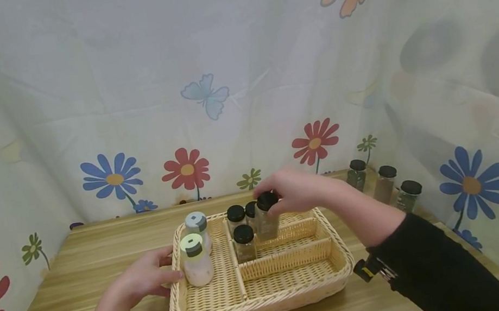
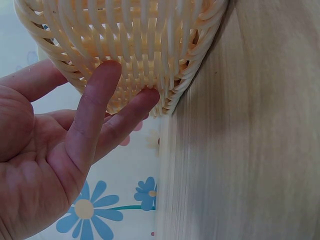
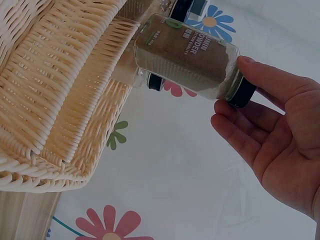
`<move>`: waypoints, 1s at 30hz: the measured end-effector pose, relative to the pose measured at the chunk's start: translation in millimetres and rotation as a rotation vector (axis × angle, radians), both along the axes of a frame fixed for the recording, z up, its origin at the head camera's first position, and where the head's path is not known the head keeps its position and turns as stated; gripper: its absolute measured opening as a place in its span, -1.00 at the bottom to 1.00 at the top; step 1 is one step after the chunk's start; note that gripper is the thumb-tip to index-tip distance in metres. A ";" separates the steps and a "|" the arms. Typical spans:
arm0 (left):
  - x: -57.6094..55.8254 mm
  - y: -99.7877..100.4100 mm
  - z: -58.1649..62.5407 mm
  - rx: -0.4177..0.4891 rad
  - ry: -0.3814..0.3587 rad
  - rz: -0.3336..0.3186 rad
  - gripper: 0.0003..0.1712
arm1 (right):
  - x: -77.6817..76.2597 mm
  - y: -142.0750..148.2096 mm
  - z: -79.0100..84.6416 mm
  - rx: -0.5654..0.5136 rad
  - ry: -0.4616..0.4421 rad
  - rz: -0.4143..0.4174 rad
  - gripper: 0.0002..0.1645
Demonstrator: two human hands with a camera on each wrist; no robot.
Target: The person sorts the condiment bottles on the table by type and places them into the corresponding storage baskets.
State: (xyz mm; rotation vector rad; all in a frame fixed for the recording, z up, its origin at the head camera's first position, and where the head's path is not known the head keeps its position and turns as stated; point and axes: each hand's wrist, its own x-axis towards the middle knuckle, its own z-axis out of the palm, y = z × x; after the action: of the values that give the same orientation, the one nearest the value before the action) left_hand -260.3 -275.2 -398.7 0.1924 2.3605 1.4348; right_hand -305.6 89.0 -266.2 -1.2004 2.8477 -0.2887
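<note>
My right hand [image 1: 297,189] pinches a clear spice jar [image 3: 187,57] by its black lid, thumb on one side and fingers on the other. Brown powder fills most of the jar, whose label reads in part cumin powder. In the head view the jar stands over the back compartment of a wicker basket [image 1: 265,307], beside several black-lidded jars [image 1: 245,247]. My left hand [image 1: 150,274] holds the basket's left side, thumb at the rim and fingertips [image 2: 107,75] against the outer woven wall.
A green-capped bottle [image 1: 197,263] and a grey-capped bottle [image 1: 198,224] stand in the basket's left compartment. Three black-lidded jars, one with brownish contents [image 1: 385,185], stand on the wooden table [image 1: 111,244] at the right. A flower-printed curtain [image 1: 247,139] hangs behind.
</note>
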 end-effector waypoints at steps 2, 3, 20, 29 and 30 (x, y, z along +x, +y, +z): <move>-0.2 0.4 0.2 -0.002 0.001 0.002 -0.03 | 0.4 -1.4 -0.4 -0.005 -0.016 0.002 -0.50; -0.3 0.5 0.3 -0.002 0.001 0.002 -0.03 | 0.7 -2.0 -0.6 -0.008 -0.022 0.004 -0.51; 0.1 1.3 0.9 0.003 -0.006 0.006 -0.03 | -2.0 -10.1 -8.0 0.022 -0.017 0.030 -0.55; -0.2 1.1 0.4 0.004 -0.007 0.008 -0.04 | -6.0 -13.9 -16.2 0.030 -0.041 0.036 -0.55; -0.5 0.9 0.3 0.003 -0.007 0.007 -0.04 | -6.4 -14.2 -17.4 0.031 -0.045 0.036 -0.55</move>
State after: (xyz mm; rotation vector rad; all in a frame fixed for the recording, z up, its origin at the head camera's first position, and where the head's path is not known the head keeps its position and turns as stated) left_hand -260.8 -274.3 -398.4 0.1806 2.3557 1.4402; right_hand -312.1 74.8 -283.6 -1.2218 2.7793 -0.2653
